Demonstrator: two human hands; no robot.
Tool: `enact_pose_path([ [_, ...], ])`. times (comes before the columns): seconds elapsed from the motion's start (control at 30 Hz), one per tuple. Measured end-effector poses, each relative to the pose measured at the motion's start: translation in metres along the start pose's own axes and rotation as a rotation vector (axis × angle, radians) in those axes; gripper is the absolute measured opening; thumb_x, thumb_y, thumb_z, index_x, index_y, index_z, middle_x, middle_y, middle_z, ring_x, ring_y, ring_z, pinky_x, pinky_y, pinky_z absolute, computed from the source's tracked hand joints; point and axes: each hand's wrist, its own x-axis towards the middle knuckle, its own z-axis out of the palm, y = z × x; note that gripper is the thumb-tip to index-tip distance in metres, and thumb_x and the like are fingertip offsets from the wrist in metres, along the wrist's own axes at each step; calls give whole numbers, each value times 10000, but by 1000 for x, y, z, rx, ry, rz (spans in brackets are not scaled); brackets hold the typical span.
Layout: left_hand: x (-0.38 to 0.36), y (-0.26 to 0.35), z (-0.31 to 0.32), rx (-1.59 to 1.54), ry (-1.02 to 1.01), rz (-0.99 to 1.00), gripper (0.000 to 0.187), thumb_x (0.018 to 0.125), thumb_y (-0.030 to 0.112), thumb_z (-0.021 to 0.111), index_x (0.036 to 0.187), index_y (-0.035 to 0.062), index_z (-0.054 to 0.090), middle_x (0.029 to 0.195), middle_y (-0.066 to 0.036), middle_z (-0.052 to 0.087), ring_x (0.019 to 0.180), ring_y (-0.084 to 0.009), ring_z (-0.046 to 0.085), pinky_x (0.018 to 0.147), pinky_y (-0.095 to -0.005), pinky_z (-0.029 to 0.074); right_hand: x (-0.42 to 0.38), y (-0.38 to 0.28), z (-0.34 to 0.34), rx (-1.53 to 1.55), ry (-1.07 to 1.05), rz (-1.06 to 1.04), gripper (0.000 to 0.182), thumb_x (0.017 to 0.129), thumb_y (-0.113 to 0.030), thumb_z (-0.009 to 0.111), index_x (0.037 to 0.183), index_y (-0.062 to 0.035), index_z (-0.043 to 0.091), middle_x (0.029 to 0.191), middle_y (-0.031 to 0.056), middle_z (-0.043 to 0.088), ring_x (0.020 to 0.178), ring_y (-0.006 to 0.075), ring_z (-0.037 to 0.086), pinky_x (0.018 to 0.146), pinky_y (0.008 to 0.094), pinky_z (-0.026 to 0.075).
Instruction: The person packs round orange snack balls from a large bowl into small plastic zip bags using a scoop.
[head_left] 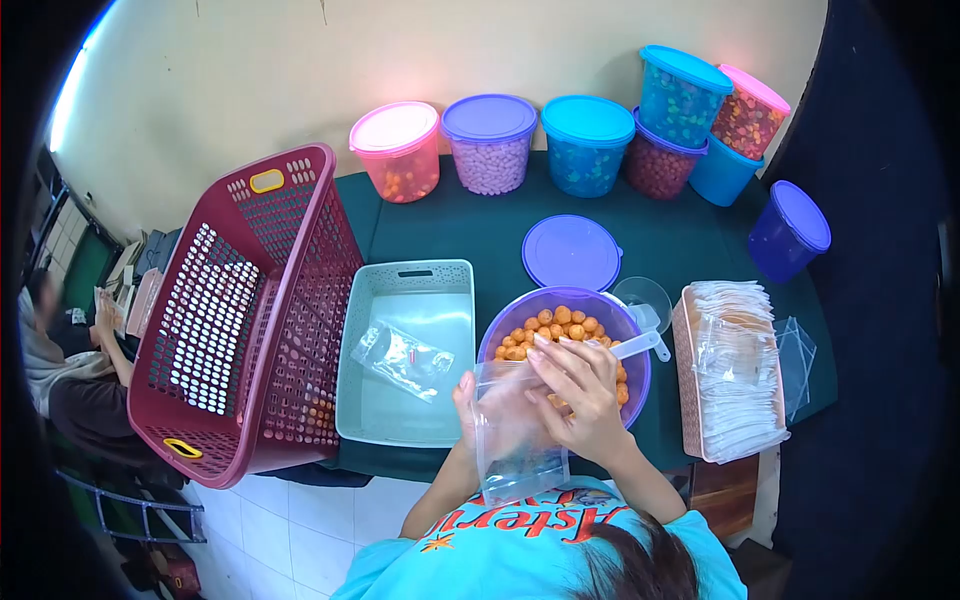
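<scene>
My left hand [465, 408] grips the left edge of a clear plastic bag [522, 450], which hangs upright in front of my chest. At the bag's upper right edge, my right hand [583, 395] has its thumb and fingers closed on the plastic. No contents can be made out in the bag. Just beyond it stands a purple tub [643, 398] holding round orange snack balls [560, 322], partly hidden by my right hand. A clear scoop with a white handle [638, 345] rests across the tub's right rim.
A mint basket [455, 275] holding a plastic packet [403, 360] and a tall maroon basket [305, 240] stand left. Right is a pink basket [690, 400] of stacked bags. A purple lid [571, 252] lies behind the tub; several lidded tubs [490, 150] line the wall. A person [75, 370] sits far left.
</scene>
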Motion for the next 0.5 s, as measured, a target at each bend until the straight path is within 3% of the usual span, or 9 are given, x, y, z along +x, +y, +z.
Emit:
enact_pose_path([
  [0.27,3,-6,-4,-126,-15,53,1069,618,776,298,1300,-38,177,1301,-178,275,1204,-275,302,994,-410,219,-8,2,10,-59,161,-76,300,660,-132,661,957,-135,625,1071,7,550,964,207,449,852,369,288],
  [0.33,2,-3,-1,-62,-61,20,1071,614,777,304,1298,-39,183,1295,-182,279,1203,-271,303,991,-409,227,-12,3,14,-9,281,-95,233,634,-112,676,863,-137,641,946,-16,558,882,190,446,795,354,304],
  [0.43,3,1,1,38,-120,-13,1077,610,776,315,1294,-46,192,1287,-188,286,1194,-266,318,983,-406,247,-2,-3,-2,-62,291,-98,171,620,-91,680,779,-129,632,835,-29,533,834,176,428,748,343,307],
  [0.5,2,2,0,71,-128,-21,1079,609,774,321,1293,-52,194,1284,-190,289,1186,-266,331,979,-403,257,6,-7,-14,-2,189,-66,141,637,-91,667,764,-115,612,783,-5,531,810,182,453,745,341,309],
])
